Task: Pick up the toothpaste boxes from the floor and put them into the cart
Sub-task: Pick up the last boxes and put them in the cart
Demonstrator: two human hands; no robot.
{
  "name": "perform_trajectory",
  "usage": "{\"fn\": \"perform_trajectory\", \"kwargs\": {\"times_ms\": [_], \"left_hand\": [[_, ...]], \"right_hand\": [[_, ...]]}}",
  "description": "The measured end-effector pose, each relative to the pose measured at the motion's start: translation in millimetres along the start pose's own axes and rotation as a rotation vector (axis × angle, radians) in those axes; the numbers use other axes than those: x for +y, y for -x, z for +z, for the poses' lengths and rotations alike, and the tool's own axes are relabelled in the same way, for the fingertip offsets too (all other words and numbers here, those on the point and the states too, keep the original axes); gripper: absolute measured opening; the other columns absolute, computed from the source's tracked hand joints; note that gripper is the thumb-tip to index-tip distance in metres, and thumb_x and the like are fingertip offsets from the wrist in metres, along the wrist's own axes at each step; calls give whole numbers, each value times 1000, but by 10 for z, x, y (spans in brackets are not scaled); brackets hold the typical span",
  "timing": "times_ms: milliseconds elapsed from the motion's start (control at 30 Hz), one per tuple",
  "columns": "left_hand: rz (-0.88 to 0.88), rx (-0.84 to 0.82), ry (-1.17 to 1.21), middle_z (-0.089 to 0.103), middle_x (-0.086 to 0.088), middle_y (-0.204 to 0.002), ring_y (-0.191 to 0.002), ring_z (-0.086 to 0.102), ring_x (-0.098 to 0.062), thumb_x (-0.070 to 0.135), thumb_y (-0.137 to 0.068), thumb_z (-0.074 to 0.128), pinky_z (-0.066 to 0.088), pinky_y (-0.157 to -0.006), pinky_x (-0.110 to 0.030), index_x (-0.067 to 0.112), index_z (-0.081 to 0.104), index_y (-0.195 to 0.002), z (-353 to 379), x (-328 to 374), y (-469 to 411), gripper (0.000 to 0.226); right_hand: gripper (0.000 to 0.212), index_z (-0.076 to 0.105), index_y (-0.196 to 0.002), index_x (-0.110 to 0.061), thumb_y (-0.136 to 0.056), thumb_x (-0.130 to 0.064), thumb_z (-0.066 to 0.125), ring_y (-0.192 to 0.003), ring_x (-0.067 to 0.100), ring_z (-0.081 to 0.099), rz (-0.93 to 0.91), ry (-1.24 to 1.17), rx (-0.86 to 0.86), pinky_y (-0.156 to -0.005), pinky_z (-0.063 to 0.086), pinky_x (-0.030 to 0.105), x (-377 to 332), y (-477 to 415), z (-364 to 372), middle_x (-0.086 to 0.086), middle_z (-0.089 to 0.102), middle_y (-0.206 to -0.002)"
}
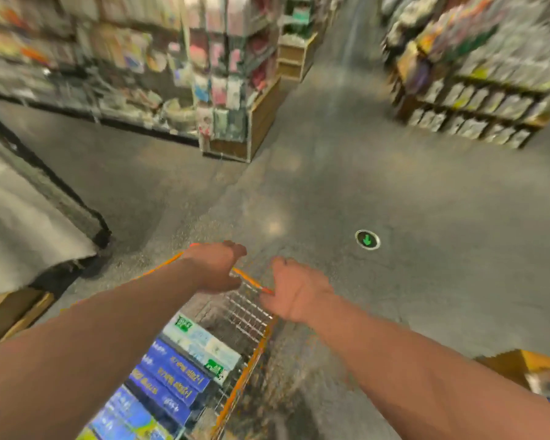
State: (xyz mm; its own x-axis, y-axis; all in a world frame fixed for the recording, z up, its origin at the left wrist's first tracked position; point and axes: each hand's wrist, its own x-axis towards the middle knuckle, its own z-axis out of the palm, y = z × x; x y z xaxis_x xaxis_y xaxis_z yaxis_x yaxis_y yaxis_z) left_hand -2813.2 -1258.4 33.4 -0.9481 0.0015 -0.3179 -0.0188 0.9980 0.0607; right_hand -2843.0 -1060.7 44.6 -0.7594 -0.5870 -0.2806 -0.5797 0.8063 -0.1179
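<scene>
Reaching toward twelve o'clock, two bare hands meet the far orange rim of one wire cart [251,315]. The left hand [218,268] curls its grip around the rim; the right hand [294,292] rests at the corner, its grip hidden behind the hand, so its state cannot be told. Inside the cart lie stacked toothpaste boxes [178,373], about six blue and pale ones, cut off at six o'clock. Blurred shelves [229,74] stand at eleven and one o'clock, and one green arrow sticker [367,240] marks the floor [410,192].

Orange-rimmed silver wire cart [251,315]; inside, dark blue cardboard boxes [172,373], pale blue-white boxes [204,341]; speckled grey floor [394,192]; green-arrow black floor disc [367,240].
</scene>
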Motion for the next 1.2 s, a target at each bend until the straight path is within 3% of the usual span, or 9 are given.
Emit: {"fn": "perform_trajectory", "kwargs": {"times_ms": [133, 333, 567, 800, 1000, 1200], "left_hand": [[27, 76, -43, 50, -6, -148, -132, 53, -27, 48, -93, 62, 46, -101, -35, 25, 40, -151, -425, 881, 97, 66], [115, 144, -61, 53, -6, -147, -134, 51, -25, 50, -91, 62, 44, -103, -34, 24, 41, -150, -628, 2394, 65, 67], [205, 117, -53, 50, -3, -147, -131, 53, -24, 53, -91, 58, 50, -101, -41, 25, 36, -152, -546, 3643, -179, 70], [260, 91, -95, 50, -3, -146, -129, 54, -24, 52, -92, 59, 51, -100, -42, 23, 34, -152, -576, 4096, -932, 72], [325, 80, -100, 49, -4, -143, -128, 54, -27, 60, -90, 58, 52, -97, -44, 21, 37, -148, -688, 4335, -2000, 73], [398, 46, -138, 48, -5, -144, -127, 54, -30, 66, -88, 53, 53, -94, -46, 17, 40, -146, -601, 4613, -2919, 76]], "right_hand": [[64, 48, -134, -15, -89, -59, 60, -124, 34, 59, -5, -8, 110, -97, 50, 44, 663, 625, -405, 12, 59, -133], [61, 46, -131, -15, -90, -59, 58, -121, 36, 59, 53, -11, 202, -94, 48, 46, 1863, 1554, -667, 14, 57, -132], [59, 45, -130, -14, -91, -57, 58, -119, 36, 58, 158, -37, 156, -87, 45, 45, 3024, 2111, -560, 11, 56, -130], [60, 45, -131, -15, -91, -58, 59, -118, 34, 58, 243, -92, 104, -91, 48, 46, 3858, 1910, -503, 10, 56, -130], [79, 38, -148, -16, -89, -66, 57, -125, 34, 54, 314, -95, 97, -98, 48, 48, 4530, 1400, -510, 11, 54, -138], [85, 34, -151, -17, -88, -69, 56, -127, 33, 53, 374, -103, 67, -101, 47, 48, 5163, 874, -420, 11, 55, -139]]}}
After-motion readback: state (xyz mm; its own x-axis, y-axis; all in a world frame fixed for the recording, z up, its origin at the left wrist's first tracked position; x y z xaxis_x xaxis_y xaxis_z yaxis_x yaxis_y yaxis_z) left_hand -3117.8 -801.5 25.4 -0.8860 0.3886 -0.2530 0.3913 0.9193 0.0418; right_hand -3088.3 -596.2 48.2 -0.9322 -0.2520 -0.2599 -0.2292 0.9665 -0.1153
